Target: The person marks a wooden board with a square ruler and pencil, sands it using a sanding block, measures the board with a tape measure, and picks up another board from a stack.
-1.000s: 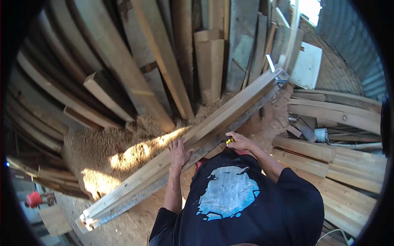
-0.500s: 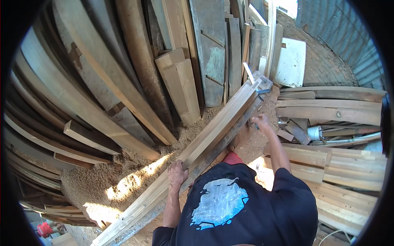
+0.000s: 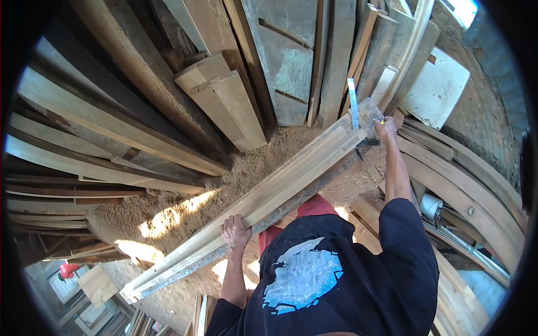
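Note:
A long pale wooden board (image 3: 302, 178) lies diagonally on a narrow worn bench (image 3: 154, 287). My left hand (image 3: 236, 232) grips the board partway along, its fingers curled over the near edge. At the far right end, a metal try square (image 3: 353, 106) sits across the board, with its dark stock (image 3: 369, 143) at the near side. Beside the square, my right hand (image 3: 385, 129) is closed at the bench end. A small yellow bit shows between its fingers; the rest of what it holds is hidden.
Many long planks (image 3: 140, 140) lean on the left and far side, along with two shorter boards (image 3: 230, 106). Sawdust (image 3: 179, 210) covers the floor beyond the bench. More timber (image 3: 465, 173) is stacked at right, near a white container (image 3: 430, 205) and a white panel (image 3: 437, 87).
My right hand has moved from beside the bench up to its far end, next to the square. My left hand stays on the board. The whole view has turned.

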Motion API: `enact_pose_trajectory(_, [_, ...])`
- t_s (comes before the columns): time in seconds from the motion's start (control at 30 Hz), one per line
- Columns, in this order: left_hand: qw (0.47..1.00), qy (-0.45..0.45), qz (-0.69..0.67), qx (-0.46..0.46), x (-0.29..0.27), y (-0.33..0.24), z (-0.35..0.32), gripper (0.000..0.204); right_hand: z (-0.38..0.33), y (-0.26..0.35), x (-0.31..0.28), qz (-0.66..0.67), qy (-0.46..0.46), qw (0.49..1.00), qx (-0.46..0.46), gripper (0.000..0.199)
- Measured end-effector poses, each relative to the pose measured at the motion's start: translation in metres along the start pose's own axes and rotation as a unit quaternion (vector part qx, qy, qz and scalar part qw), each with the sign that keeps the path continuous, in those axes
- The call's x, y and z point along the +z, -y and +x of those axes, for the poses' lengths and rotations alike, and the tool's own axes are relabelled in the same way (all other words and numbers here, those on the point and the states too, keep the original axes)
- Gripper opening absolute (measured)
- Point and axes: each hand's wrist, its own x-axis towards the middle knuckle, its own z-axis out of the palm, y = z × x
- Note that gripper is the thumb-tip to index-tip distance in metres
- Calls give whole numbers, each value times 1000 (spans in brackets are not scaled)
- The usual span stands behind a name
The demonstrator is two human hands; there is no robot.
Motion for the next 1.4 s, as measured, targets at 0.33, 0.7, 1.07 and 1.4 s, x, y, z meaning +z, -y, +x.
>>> enact_pose_trajectory(0.33, [1000,4,1,-25,-6,-7,3,41,30,-6,30,-18,21,996,-90,75])
enact_pose_trajectory(0.7, [999,-32,1,-38,11,7,-10,38,-166,198,56,-110,307,797,-508,43])
enact_pose_trajectory(1.07, [988,-38,-134,-59,-7,11,-24,57,-431,204,139,-392,415,565,-596,75])
enact_pose_trajectory(1.4, [765,-360,-294,-446,36,96,-142,73,-466,207,161,-361,379,569,-635,60])
